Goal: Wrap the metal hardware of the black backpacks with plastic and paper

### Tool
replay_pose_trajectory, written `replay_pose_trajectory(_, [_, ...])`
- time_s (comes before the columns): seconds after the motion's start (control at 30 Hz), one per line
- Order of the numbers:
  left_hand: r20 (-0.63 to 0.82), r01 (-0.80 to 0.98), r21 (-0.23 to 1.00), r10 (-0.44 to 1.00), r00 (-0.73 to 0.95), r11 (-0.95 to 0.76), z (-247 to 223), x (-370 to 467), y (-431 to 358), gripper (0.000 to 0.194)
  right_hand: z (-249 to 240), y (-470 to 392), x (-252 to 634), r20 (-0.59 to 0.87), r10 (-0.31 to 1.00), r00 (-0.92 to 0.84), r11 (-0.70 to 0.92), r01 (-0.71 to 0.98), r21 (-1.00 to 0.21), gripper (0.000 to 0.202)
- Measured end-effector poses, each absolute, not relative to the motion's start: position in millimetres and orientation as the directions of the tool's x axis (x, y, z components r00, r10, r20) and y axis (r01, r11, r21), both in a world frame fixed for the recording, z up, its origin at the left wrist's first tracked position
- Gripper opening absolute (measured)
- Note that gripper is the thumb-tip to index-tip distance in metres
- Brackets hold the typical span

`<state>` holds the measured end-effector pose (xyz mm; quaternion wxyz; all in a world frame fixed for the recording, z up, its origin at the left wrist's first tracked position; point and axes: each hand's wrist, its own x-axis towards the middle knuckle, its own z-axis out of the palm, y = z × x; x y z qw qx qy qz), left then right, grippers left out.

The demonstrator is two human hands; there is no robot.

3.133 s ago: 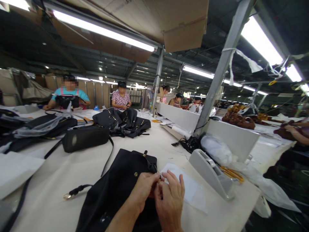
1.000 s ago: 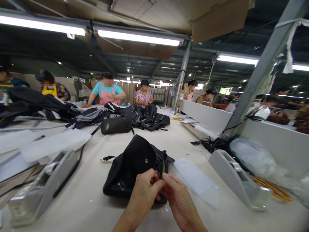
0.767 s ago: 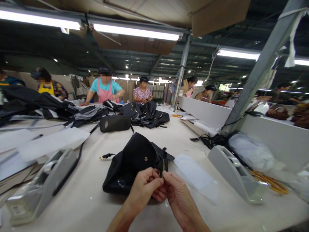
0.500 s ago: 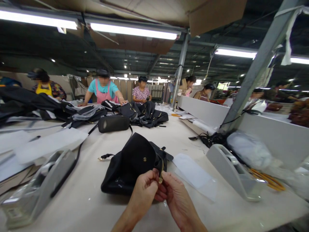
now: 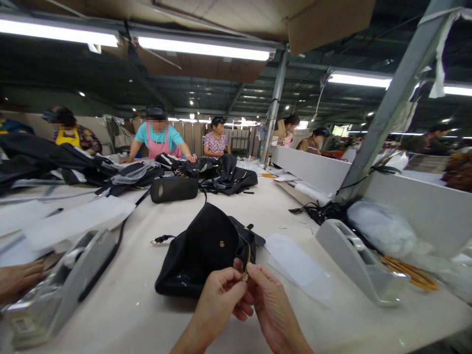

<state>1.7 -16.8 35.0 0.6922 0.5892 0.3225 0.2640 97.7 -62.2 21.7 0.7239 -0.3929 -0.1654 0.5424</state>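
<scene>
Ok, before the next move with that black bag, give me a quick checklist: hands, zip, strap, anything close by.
1. Left hand on the zip: ok, fingertips pinched at its gold end.
2. Right hand on the zip: ok, thumb and fingers gripping beside the left hand's.
3. Black bag resting on the table: ok.
4. Zip fully shut: cannot tell, fingers and folds hide part of it.
5. Buckled strap away from both hands: ok, it sticks out from the bag's far side.
6. Co-worker's hand off the bag: ok, it is by the left tape dispenser.
</scene>
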Motion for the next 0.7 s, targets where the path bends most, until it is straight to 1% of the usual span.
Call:
replay_pose_trajectory(0.03, [-0.133,0.012,0.987,0.754,0.643,0.163,32,2,-16,0.030,21,-62,98,-0.183,0.913,0.364,0.108,-0.649,-0.753,0.038])
replay_pose_trajectory(0.07, [-0.102,0.021,0.993,0.776,0.623,0.113,30,2,-16,0.028,21,-63,98,-0.178,0.906,0.384,0.122,-0.639,-0.760,0.037])
replay_pose_trajectory(0.13, [0.024,0.079,0.993,0.829,0.558,-0.083,28,-1,-15,0.024,21,-64,99,-0.172,0.883,0.438,0.153,-0.612,-0.776,0.035])
replay_pose_trajectory(0.2, [0.168,0.155,0.947,0.845,0.508,-0.282,28,-5,-15,0.023,22,-64,100,-0.173,0.861,0.479,0.172,-0.593,-0.786,0.034])
replay_pose_trajectory(0.23, [0.224,0.188,0.916,0.839,0.496,-0.355,30,-8,-16,0.023,22,-63,100,-0.177,0.854,0.489,0.174,-0.590,-0.789,0.034])
replay_pose_trajectory(0.33, [0.310,0.261,0.843,0.821,0.479,-0.470,36,-13,-18,0.016,23,-62,100,-0.177,0.861,0.478,0.161,-0.585,-0.795,0.033])
replay_pose_trajectory(0.4, [0.346,0.305,0.805,0.821,0.455,-0.509,39,-12,-19,0.017,23,-63,99,-0.159,0.870,0.467,0.155,-0.564,-0.811,0.032])
replay_pose_trajectory(0.47, [0.350,0.314,0.800,0.823,0.447,-0.511,42,-8,-19,0.023,25,-65,98,-0.139,0.876,0.461,0.154,-0.542,-0.826,0.031])
replay_pose_trajectory(0.53, [0.281,0.264,0.855,0.826,0.489,-0.447,43,-4,-16,0.028,26,-68,97,-0.125,0.886,0.446,0.156,-0.542,-0.826,0.030])
replay_pose_trajectory(0.63, [0.077,0.152,0.966,0.790,0.608,-0.211,42,-2,-12,0.026,25,-72,97,-0.095,0.922,0.374,0.148,-0.569,-0.809,0.032])
replay_pose_trajectory(0.7, [-0.032,0.090,0.995,0.739,0.673,-0.039,40,-2,-9,0.023,22,-73,97,-0.085,0.937,0.340,0.140,-0.585,-0.799,0.035])
